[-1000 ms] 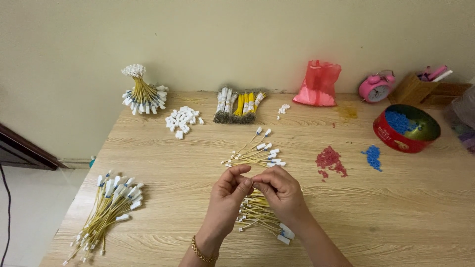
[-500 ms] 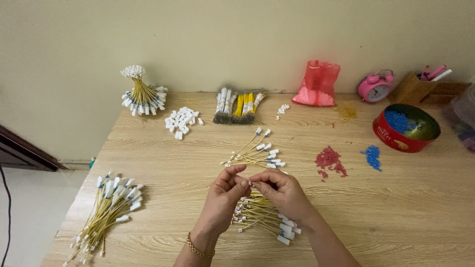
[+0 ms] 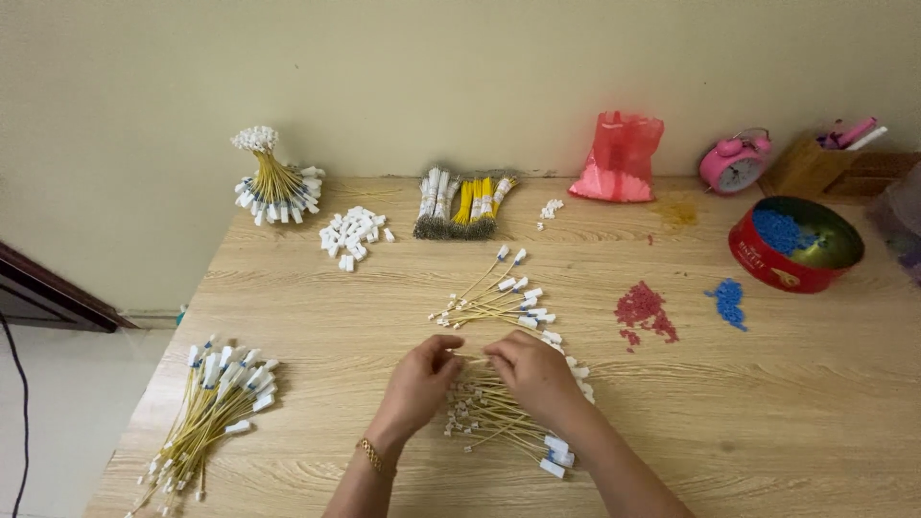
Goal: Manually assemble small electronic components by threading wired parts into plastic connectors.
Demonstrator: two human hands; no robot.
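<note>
Both hands meet low in the middle of the wooden table (image 3: pixel 767 403), fingertips pinched together over a loose pile of yellow wires (image 3: pixel 499 417). The left hand (image 3: pixel 420 382) and the right hand (image 3: pixel 532 374) each nip a thin yellow wire between thumb and forefinger; the short stretch they share is too small to make out clearly. The wires in the pile are thin and yellow, each with a white plug at one end, some plugs marked with blue; they lie fanned out under and just beyond the right wrist. A gold bracelet (image 3: pixel 370 455) sits on the left wrist.

A second small fan of wires (image 3: pixel 499 297) lies just beyond the hands. A larger heap of the same wires (image 3: pixel 216 403) rests near the table's left edge, and a tied bundle (image 3: pixel 273 182) stands at the far left corner. Near it lies a scatter of white plugs (image 3: pixel 353 235), then a row of grey and yellow bunches (image 3: pixel 465 203) against the wall.

To the right stand a red plastic bag (image 3: pixel 619 158), slumped and translucent, a pink alarm clock (image 3: pixel 734 163), and a round red tin (image 3: pixel 794 245) holding blue bits. Small heaps of red bits (image 3: pixel 645 312) and blue bits (image 3: pixel 729 299) lie on the bare wood beside the tin.
</note>
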